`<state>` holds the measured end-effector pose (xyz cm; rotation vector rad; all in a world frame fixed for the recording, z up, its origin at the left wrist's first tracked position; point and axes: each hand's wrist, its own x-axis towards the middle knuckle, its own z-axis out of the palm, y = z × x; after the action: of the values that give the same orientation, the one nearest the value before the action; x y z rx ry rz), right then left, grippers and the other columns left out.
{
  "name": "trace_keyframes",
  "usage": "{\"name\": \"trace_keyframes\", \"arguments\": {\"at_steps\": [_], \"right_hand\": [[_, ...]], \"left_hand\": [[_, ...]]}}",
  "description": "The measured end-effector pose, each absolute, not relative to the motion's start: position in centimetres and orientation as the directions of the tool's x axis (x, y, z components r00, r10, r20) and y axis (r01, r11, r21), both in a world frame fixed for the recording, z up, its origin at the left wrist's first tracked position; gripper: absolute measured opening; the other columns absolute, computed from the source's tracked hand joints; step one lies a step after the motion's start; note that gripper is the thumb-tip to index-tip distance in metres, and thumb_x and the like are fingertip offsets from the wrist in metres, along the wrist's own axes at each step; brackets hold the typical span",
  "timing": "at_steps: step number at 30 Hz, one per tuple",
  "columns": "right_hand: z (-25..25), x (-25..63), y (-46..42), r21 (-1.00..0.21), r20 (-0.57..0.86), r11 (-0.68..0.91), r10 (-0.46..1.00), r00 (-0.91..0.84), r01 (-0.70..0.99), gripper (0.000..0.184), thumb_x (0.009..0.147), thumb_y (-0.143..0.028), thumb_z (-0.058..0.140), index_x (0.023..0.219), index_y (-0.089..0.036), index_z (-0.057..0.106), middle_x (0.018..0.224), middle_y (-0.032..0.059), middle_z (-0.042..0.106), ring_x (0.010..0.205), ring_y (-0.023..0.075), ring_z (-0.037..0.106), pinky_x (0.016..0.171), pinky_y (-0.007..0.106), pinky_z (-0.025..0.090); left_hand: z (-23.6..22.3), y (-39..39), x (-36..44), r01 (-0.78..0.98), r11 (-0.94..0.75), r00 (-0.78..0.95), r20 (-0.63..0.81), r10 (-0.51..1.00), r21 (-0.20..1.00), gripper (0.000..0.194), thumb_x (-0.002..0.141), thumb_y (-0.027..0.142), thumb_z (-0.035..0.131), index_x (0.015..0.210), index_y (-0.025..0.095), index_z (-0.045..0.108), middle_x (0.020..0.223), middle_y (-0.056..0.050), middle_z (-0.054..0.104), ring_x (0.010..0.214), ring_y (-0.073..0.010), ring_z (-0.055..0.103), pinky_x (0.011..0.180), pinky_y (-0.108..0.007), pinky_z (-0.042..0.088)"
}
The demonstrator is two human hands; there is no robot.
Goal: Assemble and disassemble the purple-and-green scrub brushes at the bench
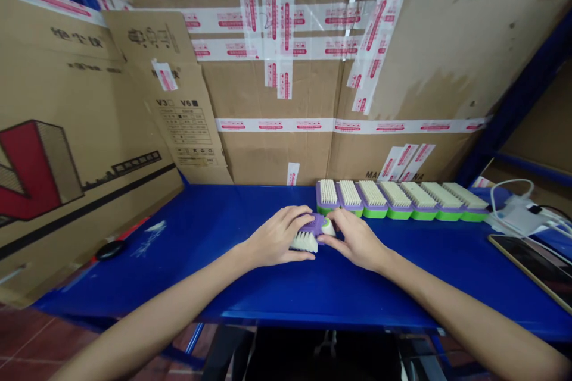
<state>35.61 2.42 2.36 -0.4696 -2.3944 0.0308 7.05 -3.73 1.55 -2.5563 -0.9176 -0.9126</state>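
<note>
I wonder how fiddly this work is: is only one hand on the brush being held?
No, the left hand and the right hand both hold the purple brush, from opposite sides.

One head-worn camera looks forward and down at the blue table from close above.

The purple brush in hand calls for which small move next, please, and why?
Probably bring the purple brush to the left end of the brush row: the left hand and right hand hold it near that end, and the row's brushes sit side by side, bristles up.
</note>
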Motion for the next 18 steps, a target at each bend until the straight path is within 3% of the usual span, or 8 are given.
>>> {"name": "trace_keyframes", "arguments": {"at_steps": [5,9,13,15,18], "right_hand": [[2.5,35.4,1.9,0.088,0.628,0.947,0.187,-0.755,0.308,0.034,0.122,-0.05,0.048,0.133,-0.023,0.066,0.117,0.0136,0.077,0.099,0.0308,0.071,0.084,0.046,0.061],[2.7,35.5,1.6,0.193,0.621,0.931,0.13,-0.773,0.311,0.034,0.122,-0.045,0.049,0.14,-0.023,0.068,0.12,0.0142,0.077,0.104,0.0316,0.071,0.089,0.048,0.062],[2.9,35.4,1.6,0.225,0.672,0.939,0.044,-0.739,0.261,0.033,0.122,-0.042,0.052,0.139,-0.018,0.067,0.117,0.0149,0.076,0.108,0.0313,0.069,0.091,0.046,0.064],[3.0,35.3,1.6,0.245,0.703,0.939,-0.002,-0.711,0.24,0.032,0.121,-0.04,0.053,0.136,-0.015,0.067,0.115,0.0157,0.075,0.105,0.0305,0.068,0.089,0.044,0.064],[3.1,35.3,1.6,0.266,0.711,0.935,-0.028,-0.703,0.232,0.032,0.122,-0.038,0.052,0.136,-0.014,0.067,0.114,0.0155,0.075,0.103,0.0297,0.069,0.088,0.043,0.065]], "left_hand": [[2.0,-4.2,7.4,0.609,-0.792,0.597,0.683,0.421,-0.044,0.085,0.101,0.063,0.082,0.164,0.027,0.038,0.153,-0.021,0.064,0.138,-0.0391,0.073,0.111,-0.061,0.067],[2.0,-4.2,7.4,0.556,-0.823,0.621,0.718,0.315,-0.119,0.085,0.098,0.067,0.084,0.158,0.025,0.043,0.143,-0.019,0.069,0.131,-0.0366,0.077,0.106,-0.056,0.072],[2.2,-4.5,8.0,0.495,-0.804,0.631,0.772,0.072,-0.329,0.056,0.098,0.046,0.091,0.137,0.023,0.056,0.13,-0.01,0.072,0.122,-0.0287,0.08,0.099,-0.046,0.076],[2.3,-4.7,8.4,0.467,-0.747,0.663,0.746,-0.057,-0.472,0.044,0.096,0.036,0.094,0.123,0.02,0.062,0.125,-0.008,0.072,0.123,-0.0278,0.08,0.099,-0.043,0.077],[2.6,-5.0,8.8,0.454,-0.661,0.718,0.684,-0.125,-0.598,0.033,0.095,0.032,0.094,0.109,0.018,0.068,0.121,-0.006,0.072,0.124,-0.0285,0.078,0.101,-0.043,0.078]]}}
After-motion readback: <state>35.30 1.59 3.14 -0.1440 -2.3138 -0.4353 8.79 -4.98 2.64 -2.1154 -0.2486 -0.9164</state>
